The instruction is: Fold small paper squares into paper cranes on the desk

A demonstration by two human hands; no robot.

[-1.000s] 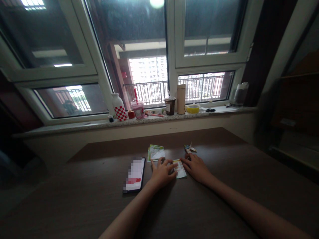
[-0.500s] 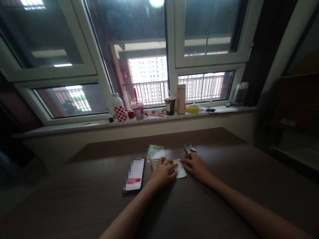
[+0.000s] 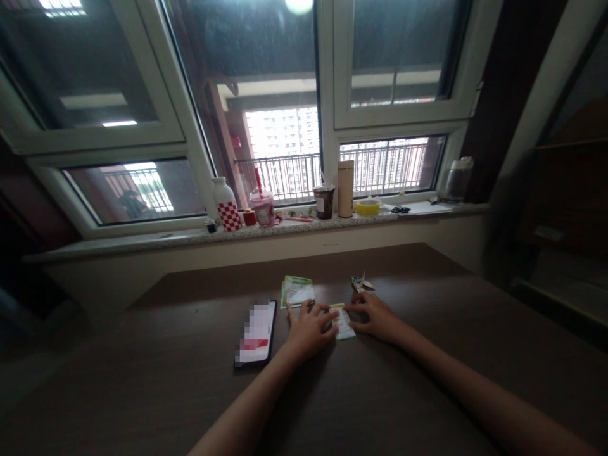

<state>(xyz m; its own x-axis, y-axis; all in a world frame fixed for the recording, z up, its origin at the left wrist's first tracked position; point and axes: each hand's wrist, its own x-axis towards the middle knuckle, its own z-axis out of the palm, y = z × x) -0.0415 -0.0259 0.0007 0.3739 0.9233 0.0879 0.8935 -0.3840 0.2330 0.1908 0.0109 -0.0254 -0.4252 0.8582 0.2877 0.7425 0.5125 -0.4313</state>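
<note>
Both forearms bare. Left forearm slants up rightward over table; right forearm slants up leftward. Left grip palm down, fingers spread, slightly bent, thumb toward right grip. Right grip palm down, fingers bent, pointing left. Grips near, apart, short of far edge, between far corners.

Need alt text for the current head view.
A person's left hand and right hand at a small printed paper on a brown table; a phone lies left, green-edged papers beyond. Behind, a checkered bottle and cups stand on a windowsill.
</note>
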